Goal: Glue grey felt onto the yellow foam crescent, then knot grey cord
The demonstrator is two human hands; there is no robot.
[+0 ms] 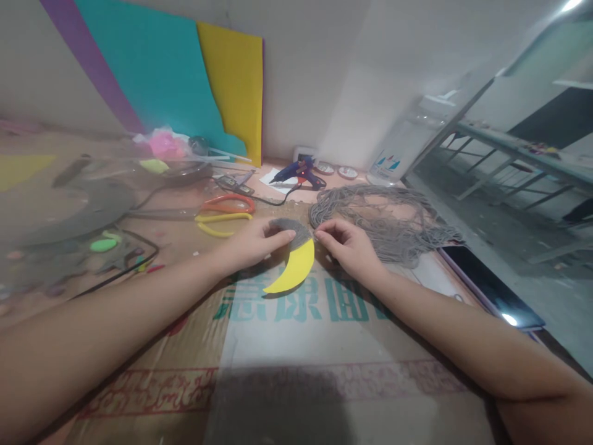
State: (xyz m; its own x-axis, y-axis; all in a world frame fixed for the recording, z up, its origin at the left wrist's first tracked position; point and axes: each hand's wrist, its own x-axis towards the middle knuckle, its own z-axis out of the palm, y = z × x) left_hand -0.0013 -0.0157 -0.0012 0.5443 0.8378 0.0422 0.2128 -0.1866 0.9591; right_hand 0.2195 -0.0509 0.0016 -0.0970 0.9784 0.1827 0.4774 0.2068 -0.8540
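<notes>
A yellow crescent cutout (pixel 298 267) is held above the cardboard, its upper part covered with grey cord (pixel 302 233). My left hand (pixel 259 242) is closed on the cord-covered upper end, with the thumb lying across it. Just right of the crescent's edge, my right hand (pixel 345 244) pinches at the place where the cord meets the yellow surface; the strand between its fingertips is barely visible. A large loose bundle of grey cord (pixel 393 216) lies behind my right hand.
Scissors (pixel 227 216) with orange and yellow handles lie behind my left hand. Further back rests a blue glue gun (pixel 299 171). To the right are a phone (pixel 491 284) and a clear plastic bottle (pixel 407 142). Coloured boards (pixel 152 68) lean on the wall.
</notes>
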